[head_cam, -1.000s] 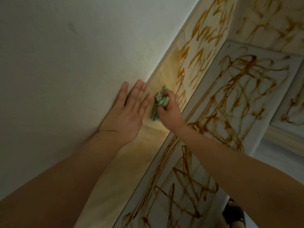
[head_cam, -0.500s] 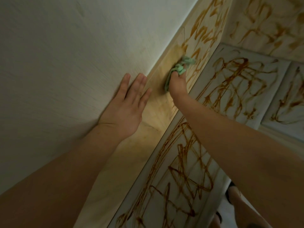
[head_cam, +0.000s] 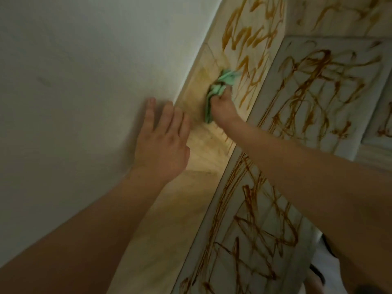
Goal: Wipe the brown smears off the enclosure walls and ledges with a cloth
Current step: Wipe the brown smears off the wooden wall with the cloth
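My right hand (head_cam: 222,107) grips a crumpled green cloth (head_cam: 220,85) and presses it against the cream ledge strip (head_cam: 169,213) that runs beside the white wall (head_cam: 84,81). Brown smears (head_cam: 252,41) cover the strip beyond the cloth. The part of the strip nearer to me carries only a faint yellowish haze. My left hand (head_cam: 163,139) lies flat with straight fingers on the white wall, just left of the strip. A grey panel (head_cam: 318,85) to the right is covered with thick brown scribbles.
A second smeared grey panel (head_cam: 250,240) lies lower right under my right forearm. Another smeared surface (head_cam: 339,13) stands at the top right. A dark shoe (head_cam: 318,272) shows at the bottom right.
My right hand swept the cloth up along the strip away from me, then drew it slightly back. My left hand stayed flat on the wall.
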Motion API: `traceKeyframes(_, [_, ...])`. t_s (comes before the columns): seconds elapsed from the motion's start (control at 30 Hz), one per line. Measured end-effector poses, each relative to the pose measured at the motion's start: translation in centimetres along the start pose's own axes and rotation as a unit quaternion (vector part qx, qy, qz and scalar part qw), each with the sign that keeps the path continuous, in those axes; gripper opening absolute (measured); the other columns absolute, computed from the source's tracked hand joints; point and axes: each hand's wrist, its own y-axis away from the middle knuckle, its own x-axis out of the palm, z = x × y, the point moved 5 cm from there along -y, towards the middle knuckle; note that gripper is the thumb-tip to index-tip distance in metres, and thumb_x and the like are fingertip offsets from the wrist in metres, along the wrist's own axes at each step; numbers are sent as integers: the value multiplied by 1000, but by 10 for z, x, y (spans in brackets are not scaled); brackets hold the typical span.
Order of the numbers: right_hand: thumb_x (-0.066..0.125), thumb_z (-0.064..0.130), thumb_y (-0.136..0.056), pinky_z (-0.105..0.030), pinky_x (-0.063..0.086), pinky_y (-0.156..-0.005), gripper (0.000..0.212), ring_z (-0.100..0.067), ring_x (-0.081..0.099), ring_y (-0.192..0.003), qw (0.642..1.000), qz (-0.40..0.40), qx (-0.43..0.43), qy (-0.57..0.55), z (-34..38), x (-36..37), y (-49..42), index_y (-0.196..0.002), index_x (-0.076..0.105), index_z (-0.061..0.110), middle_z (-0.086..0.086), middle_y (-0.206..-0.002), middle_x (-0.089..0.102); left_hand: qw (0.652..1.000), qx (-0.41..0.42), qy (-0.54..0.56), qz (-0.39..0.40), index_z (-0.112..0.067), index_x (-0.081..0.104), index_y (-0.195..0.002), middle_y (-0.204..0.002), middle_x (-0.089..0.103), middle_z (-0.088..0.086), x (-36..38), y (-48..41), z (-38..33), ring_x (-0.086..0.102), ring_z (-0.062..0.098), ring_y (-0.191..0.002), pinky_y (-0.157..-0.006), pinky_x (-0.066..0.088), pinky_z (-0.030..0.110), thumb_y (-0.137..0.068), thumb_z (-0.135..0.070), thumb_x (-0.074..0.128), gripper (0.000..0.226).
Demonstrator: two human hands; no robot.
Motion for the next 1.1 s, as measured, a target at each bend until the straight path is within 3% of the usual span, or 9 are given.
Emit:
traceKeyframes(0.1, [44,12,-92,-44,19,-128,72,-28,23,-155,986,28,-158,36,15,3,11,-161,22,11,-14,-166,28,999,-9,-3,-48,-1,28,-156,-161,31,23,-12,-42,9,20,42,-152,-124,4,63,-96,-37,36,71])
traceKeyframes(0.2, [44,14,-93,-37,6,-130,75,-25,4,-160,976,25,-204,66,10,-5,3,-164,19,11,-14,-172,10,998,-17,11,-60,2,16,-160,-167,17,26,-19,-79,15,9,41,-157,-126,3,59,-97,-39,29,76])
traceKeyframes(0.4, [43,38,-83,-51,23,-125,78,-29,27,-148,999,31,-41,16,-90,-1,-16,-155,30,13,-8,-158,33,997,3,-65,-33,0,-5,-162,-170,-2,25,-1,-113,8,-9,37,-158,-126,-4,60,-101,-45,15,78])
traceKeyframes(0.63, [42,50,-72,-51,28,-123,99,-31,25,-150,994,39,95,-31,-177,-2,-51,-162,5,30,-3,-166,22,998,12,-52,-26,4,-8,-160,-169,-5,29,3,-115,7,-11,39,-158,-124,-6,63,-103,-50,16,82])
traceKeyframes(0.77, [45,23,-87,-44,35,-118,79,-33,38,-140,988,-3,146,-47,-196,-9,-64,-161,16,20,-6,-155,36,999,14,-35,-31,4,-6,-161,-169,-4,29,4,-117,9,-9,39,-158,-123,-9,63,-104,-52,18,83])
traceKeyframes(0.83, [41,8,-101,-34,39,-105,70,-26,46,-128,981,2,186,-54,-210,-13,-71,-162,11,22,-1,-140,43,999,14,-35,-29,4,-7,-160,-168,-5,29,7,-117,9,-10,39,-158,-121,-12,62,-105,-52,17,83])
traceKeyframes(0.9, [37,8,-107,-30,39,-99,64,-21,46,-120,973,10,225,-57,-225,-19,-73,-163,9,19,-3,-135,45,999,17,-42,-26,5,-9,-160,-168,-6,29,8,-117,7,-12,40,-157,-120,-13,62,-105,-52,15,82])
traceKeyframes(1.03, [34,11,-107,-42,44,-111,60,-32,49,-134,961,7,263,-85,-265,-23,-82,-164,16,15,-15,-150,47,999,17,-38,-29,5,-12,-159,-168,-8,29,11,-117,7,-13,39,-157,-121,-10,63,-104,-52,12,83])
traceKeyframes(1.1, [32,14,-109,-40,47,-105,58,-29,53,-127,953,13,285,-101,-275,-20,-78,-164,17,15,-14,-151,47,999,18,-37,-28,5,-13,-159,-168,-9,30,11,-117,7,-15,39,-157,-121,-12,63,-105,-52,12,83])
